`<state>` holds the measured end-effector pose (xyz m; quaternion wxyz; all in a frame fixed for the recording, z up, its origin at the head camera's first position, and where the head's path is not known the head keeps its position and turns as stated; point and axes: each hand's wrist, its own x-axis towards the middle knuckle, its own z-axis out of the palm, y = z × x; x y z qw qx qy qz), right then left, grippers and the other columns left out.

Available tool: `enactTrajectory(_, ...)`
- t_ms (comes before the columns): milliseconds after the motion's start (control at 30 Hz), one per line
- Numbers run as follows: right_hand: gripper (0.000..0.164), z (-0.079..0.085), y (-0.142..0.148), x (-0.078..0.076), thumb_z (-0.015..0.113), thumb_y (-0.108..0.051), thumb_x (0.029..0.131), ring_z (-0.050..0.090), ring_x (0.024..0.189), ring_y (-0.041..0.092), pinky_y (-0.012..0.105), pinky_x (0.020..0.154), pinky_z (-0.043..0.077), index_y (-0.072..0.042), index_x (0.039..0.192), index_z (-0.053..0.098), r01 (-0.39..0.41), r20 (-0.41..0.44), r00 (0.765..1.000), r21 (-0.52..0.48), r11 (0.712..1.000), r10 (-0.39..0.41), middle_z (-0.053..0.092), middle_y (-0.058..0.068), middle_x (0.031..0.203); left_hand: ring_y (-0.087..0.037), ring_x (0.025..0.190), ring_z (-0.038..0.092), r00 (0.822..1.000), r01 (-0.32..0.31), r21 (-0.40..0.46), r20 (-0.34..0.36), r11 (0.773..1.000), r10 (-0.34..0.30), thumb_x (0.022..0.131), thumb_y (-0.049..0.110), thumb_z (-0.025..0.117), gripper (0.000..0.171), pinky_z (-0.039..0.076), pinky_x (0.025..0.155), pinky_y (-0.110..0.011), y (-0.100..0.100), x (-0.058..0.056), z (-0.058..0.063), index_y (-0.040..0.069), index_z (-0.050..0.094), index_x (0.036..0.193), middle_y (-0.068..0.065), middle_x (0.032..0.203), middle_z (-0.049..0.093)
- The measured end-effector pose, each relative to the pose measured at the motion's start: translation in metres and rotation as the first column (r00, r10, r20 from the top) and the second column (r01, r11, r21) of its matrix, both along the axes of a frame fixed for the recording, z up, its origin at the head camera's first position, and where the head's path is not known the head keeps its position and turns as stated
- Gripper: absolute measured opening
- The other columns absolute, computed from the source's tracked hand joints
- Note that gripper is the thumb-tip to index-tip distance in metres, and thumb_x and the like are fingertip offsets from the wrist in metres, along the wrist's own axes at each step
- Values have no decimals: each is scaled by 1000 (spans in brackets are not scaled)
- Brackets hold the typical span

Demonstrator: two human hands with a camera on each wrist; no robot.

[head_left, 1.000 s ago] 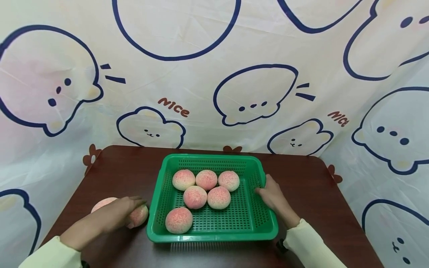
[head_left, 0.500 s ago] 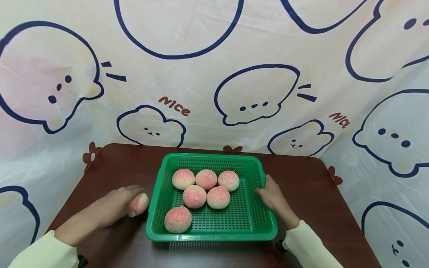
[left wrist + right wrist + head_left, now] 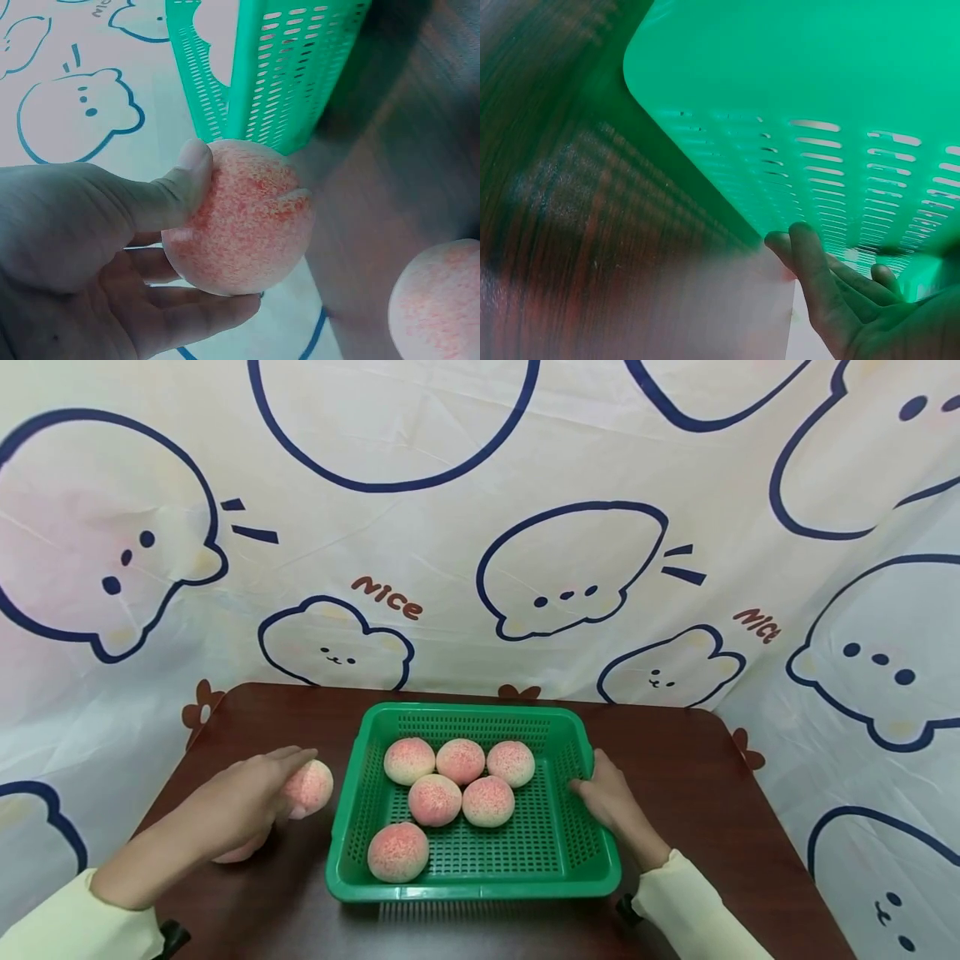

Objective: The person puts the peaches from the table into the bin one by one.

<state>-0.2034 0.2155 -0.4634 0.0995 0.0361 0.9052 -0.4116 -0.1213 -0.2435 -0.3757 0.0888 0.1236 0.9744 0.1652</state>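
My left hand [image 3: 240, 802] grips a pink-speckled, pale peach [image 3: 309, 787] just left of the green basket [image 3: 468, 892]. In the left wrist view, the thumb lies on one side of that peach [image 3: 240, 217] and the fingers curl behind it. Another peach [image 3: 242, 850] lies on the table, partly hidden under my left hand. My right hand [image 3: 613, 797] holds the basket's right side, its thumb over the rim. From the right wrist, the fingers [image 3: 814, 270] show against the basket's outer wall. Several peaches [image 3: 489, 802] sit in the basket, most grouped toward the back, one at the front left.
The dark brown table [image 3: 697, 793] carries the basket near its middle. A pale cloth [image 3: 442, 552] printed with cartoon bears hangs behind the table and along both sides.
My left hand has taken hold of the peach beside the basket and raised it slightly. The other peach now shows below the hand. My right hand and the basket stay put.
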Motion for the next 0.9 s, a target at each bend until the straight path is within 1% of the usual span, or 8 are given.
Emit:
enactTrajectory(167, 48, 1, -1, -1, 60, -7, 93, 72, 88, 31, 44, 70, 61, 6, 136, 43, -3, -8, 1000, -6, 1000, 2, 63, 30, 120, -50, 131, 54, 999, 26, 35, -40, 999, -25, 87, 9, 79, 70, 51, 96, -62, 2, -1, 8, -4, 47, 148, -31, 148, 51)
enactTrajectory(300, 50, 1, -2, -1, 60, -6, 92, 73, 89, 32, 45, 70, 61, 6, 137, 42, -2, -16, 1000, -8, 1000, 2, 62, 30, 121, -51, 132, 53, 998, 25, 39, -53, 999, -23, 90, 12, 78, 72, 52, 96, -61, 6, -2, 15, -3, 44, 152, -31, 152, 47)
enactTrajectory(400, 50, 1, -1, -2, 60, -7, 92, 72, 89, 32, 44, 70, 61, 6, 137, 42, 0, -18, 1000, -4, 1000, 0, 63, 30, 120, -50, 133, 53, 999, 20, 36, -48, 999, -18, 90, 13, 77, 72, 52, 97, -61, 10, -1, 19, -2, 44, 152, -30, 153, 46)
enactTrajectory(633, 50, 0, -1, -1, 60, -7, 92, 72, 90, 31, 44, 70, 61, 6, 137, 42, -3, -15, 1000, 7, 1000, 3, 63, 29, 121, -48, 134, 53, 999, 45, 18, -25, 999, -45, 88, 15, 79, 72, 51, 99, -60, 19, 1, 26, -2, 47, 150, -26, 152, 50)
enactTrajectory(800, 49, -1, 0, 0, 60, -7, 92, 72, 90, 31, 43, 71, 61, 6, 137, 42, -1, -7, 1000, 11, 1000, 1, 63, 29, 120, -45, 137, 52, 998, 60, 53, 9, 997, -61, 90, 16, 77, 72, 49, 101, -60, 29, 4, 31, 1, 45, 152, -22, 154, 49)
enactTrajectory(900, 49, -1, 0, 0, 60, -7, 92, 71, 89, 30, 43, 71, 60, 6, 136, 43, -1, -6, 1000, 15, 1000, 1, 63, 28, 120, -42, 135, 55, 996, 83, 64, 9, 994, -84, 91, 15, 76, 70, 51, 100, -58, 37, 6, 35, 2, 45, 152, -19, 153, 51)
